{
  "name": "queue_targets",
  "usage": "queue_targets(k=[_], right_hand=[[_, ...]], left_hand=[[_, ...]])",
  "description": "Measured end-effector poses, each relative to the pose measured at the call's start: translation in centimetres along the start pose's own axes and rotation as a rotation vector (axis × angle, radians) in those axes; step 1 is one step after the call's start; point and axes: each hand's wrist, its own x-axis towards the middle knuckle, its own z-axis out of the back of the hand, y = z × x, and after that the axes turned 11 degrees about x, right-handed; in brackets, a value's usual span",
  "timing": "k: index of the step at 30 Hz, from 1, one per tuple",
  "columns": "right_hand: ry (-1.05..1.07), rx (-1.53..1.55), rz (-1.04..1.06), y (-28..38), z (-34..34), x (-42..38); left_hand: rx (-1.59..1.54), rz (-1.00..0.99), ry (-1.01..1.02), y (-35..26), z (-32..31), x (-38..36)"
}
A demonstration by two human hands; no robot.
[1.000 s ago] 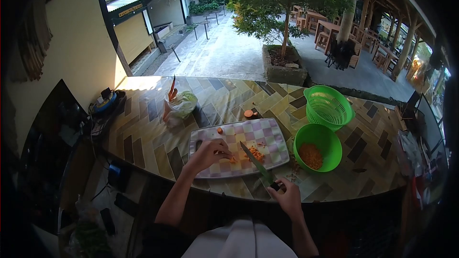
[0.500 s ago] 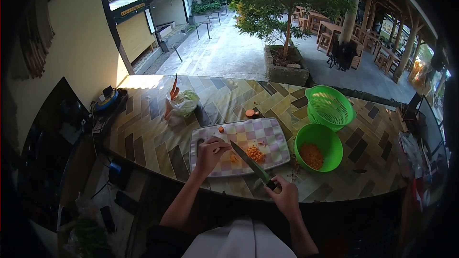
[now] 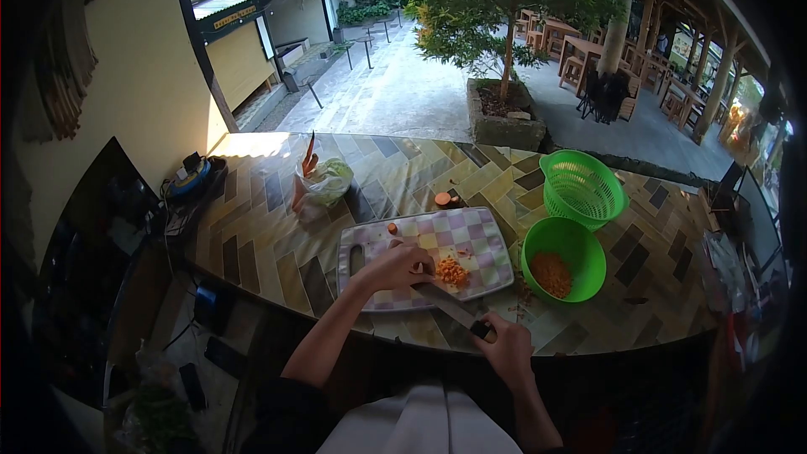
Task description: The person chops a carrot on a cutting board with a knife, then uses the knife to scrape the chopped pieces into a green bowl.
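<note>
My right hand (image 3: 507,348) is wrapped around the dark handle of a kitchen knife (image 3: 454,309), its blade pointing left and away over the near edge of the cutting board (image 3: 492,240). Beside the blade's tip is my left hand (image 3: 402,269), its fingers curled together. Whether they touch the blade or pinch something is hidden. Just right of those fingers lies a small heap of chopped carrot (image 3: 452,271) on the checkered board. A carrot stub (image 3: 392,228) rests near the board's far left.
A green bowl (image 3: 595,273) with chopped orange bits stands right of the board, a green colander (image 3: 618,193) behind it. Beyond the board are a cut carrot piece (image 3: 443,199) and a plastic bag of vegetables (image 3: 328,185). Cables and a device (image 3: 187,176) sit at the left.
My left hand has moved right and down to the knife's tip, fingers curled. The blade has turned, showing its flat side brighter; my right hand still holds the handle.
</note>
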Motion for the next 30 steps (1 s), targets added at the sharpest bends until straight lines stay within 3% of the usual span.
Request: queue_targets(k=[2, 5, 8, 9, 12, 13, 16, 19, 22, 25, 30], right_hand=[[0.013, 0.002, -0.016, 0.0, -0.2, -0.2], [0.012, 0.014, -0.015, -0.4, -0.5, -0.3], [-0.014, 0.073, 0.003, -1.1, -1.0, -0.1], [-0.017, 0.116, 0.002, -1.4, -1.1, 0.0], [0.021, 0.310, -0.071, -2.1, -0.8, 0.4], [0.042, 0.386, -0.111, -2.2, -0.8, 0.5], [0.093, 0.525, -0.234, -1.0, 0.2, 0.6], [0.095, 0.514, -0.245, -0.8, 0.1, 0.6], [0.088, 0.494, -0.208, -0.8, -0.1, 0.6], [0.091, 0.483, -0.202, -0.9, -0.2, 0.4], [0.064, 0.526, -0.221, -0.5, 0.0, 0.2]], left_hand=[[-0.106, 0.011, 0.073, 0.4, -0.5, -0.2], [-0.077, 0.014, -0.008, 0.7, -0.5, -0.2], [-0.124, 0.149, -0.290, 0.4, 0.4, -0.4], [-0.173, 0.103, -0.441, 0.7, 0.3, -0.4], [-0.060, 0.105, -0.597, 1.5, 1.0, -1.2], [-0.054, 0.156, -0.509, 0.9, 1.7, -1.8], [-0.165, 0.031, -0.160, 3.1, 0.5, -2.7], [-0.104, -0.081, -0.189, 3.5, -1.5, -2.7], [-0.165, -0.053, -0.183, 1.2, -1.8, -2.3], [-0.023, 0.045, -0.119, -2.3, -2.9, -1.5], [-0.094, 0.086, -0.147, -0.7, -6.6, -0.6]])
